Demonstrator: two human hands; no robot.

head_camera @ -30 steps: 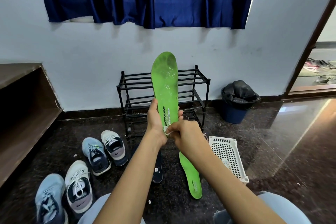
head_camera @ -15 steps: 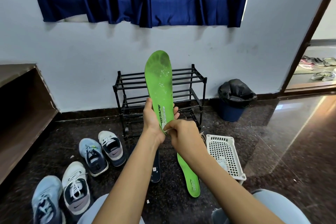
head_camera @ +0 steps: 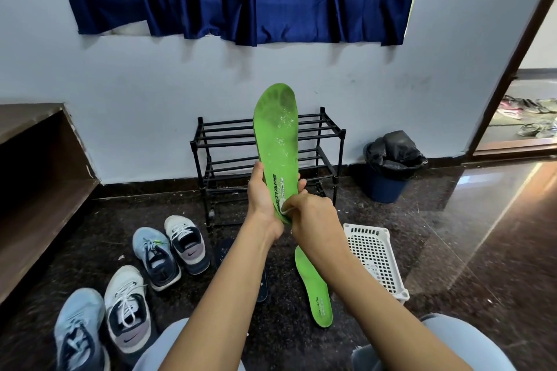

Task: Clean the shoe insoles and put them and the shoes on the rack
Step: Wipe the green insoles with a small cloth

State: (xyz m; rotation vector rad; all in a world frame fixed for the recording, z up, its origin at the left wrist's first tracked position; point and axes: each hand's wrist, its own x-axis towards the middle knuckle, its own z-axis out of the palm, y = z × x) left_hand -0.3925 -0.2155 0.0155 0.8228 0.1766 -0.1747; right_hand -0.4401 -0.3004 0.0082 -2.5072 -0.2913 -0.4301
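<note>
My left hand point(head_camera: 262, 196) grips a green insole point(head_camera: 277, 126) near its heel and holds it upright, toe up, in front of the black shoe rack point(head_camera: 331, 141). White flecks dot the insole's face. My right hand point(head_camera: 313, 215) pinches a small white wipe point(head_camera: 284, 205) against the insole's heel area. A second green insole point(head_camera: 315, 289) lies flat on the dark floor below my right arm. A dark insole point(head_camera: 261, 286) lies on the floor, mostly hidden by my left arm. Several sneakers stand on the floor at the left, among them a blue one point(head_camera: 155, 253) and a white one point(head_camera: 188, 242).
A white perforated basket point(head_camera: 375, 259) lies on the floor at the right of the insoles. A blue bin with a black liner point(head_camera: 391, 166) stands by the wall. A wooden bench point(head_camera: 33, 166) runs along the left. A doorway point(head_camera: 530, 117) opens at the right.
The view has shifted a little. My right hand with the wipe has slid slightly down the insole's heel area. My left hand keeps its hold.
</note>
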